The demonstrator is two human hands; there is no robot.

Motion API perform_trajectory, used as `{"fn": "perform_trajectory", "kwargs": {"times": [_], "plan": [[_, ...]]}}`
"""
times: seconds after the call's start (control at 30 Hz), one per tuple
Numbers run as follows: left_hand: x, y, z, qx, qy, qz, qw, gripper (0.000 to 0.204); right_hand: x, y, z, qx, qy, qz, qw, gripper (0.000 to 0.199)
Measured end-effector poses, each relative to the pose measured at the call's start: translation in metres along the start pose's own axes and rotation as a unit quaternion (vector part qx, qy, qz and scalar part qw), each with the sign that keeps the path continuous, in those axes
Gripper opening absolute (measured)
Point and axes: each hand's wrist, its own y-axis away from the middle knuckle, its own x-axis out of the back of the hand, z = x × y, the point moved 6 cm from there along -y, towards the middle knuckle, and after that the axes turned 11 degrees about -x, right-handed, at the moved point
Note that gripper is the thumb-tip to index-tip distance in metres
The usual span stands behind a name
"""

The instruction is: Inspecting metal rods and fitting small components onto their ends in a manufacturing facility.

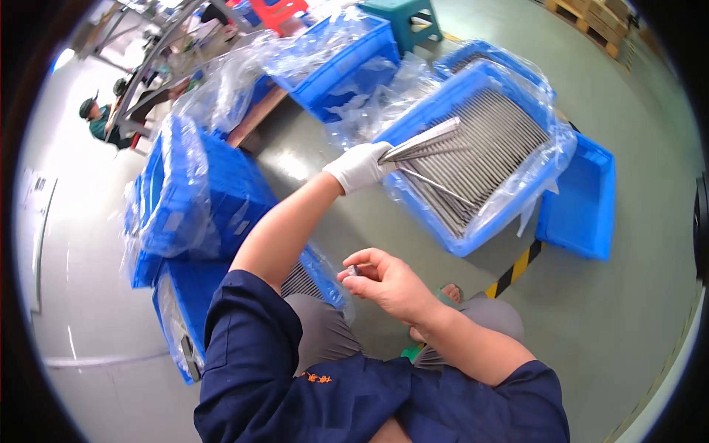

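My left hand, in a white glove, is closed round a bundle of thin metal rods that fan out to the right. The bundle hangs over a blue crate lined with clear plastic, where many similar rods lie side by side. A few rods in the crate lie askew near the glove. My bare right hand is nearer to me, above my lap, with thumb and fingertips pinching a small grey piece. What that piece is, I cannot make out.
Stacked blue crates with plastic film stand at the left. Beside my leg, another crate holds rods. A blue crate sits on the floor at the right, near striped tape. Behind are a green stool and a seated person.
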Motion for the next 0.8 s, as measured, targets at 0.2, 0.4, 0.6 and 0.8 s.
{"fn": "perform_trajectory", "kwargs": {"times": [0.2, 0.4, 0.6, 0.8], "plan": [[-0.016, 0.156, -0.007, 0.199, 0.377, 0.209, 0.880, 0.024, -0.027, -0.018, 0.025, -0.082, -0.163, 0.002, 0.983, 0.011], [-0.017, 0.293, 0.037, 0.228, 0.546, 0.362, 0.720, 0.025, -0.086, -0.049, 0.041, -0.056, -0.017, 0.001, 0.998, 0.015], [-0.011, 0.372, 0.057, 0.240, 0.525, 0.421, 0.700, 0.025, -0.161, -0.070, 0.046, -0.026, 0.073, -0.053, 0.996, 0.032], [-0.027, 0.398, 0.051, 0.238, 0.543, 0.399, 0.699, 0.024, -0.193, -0.088, 0.059, -0.052, 0.109, -0.058, 0.991, 0.029]]}}
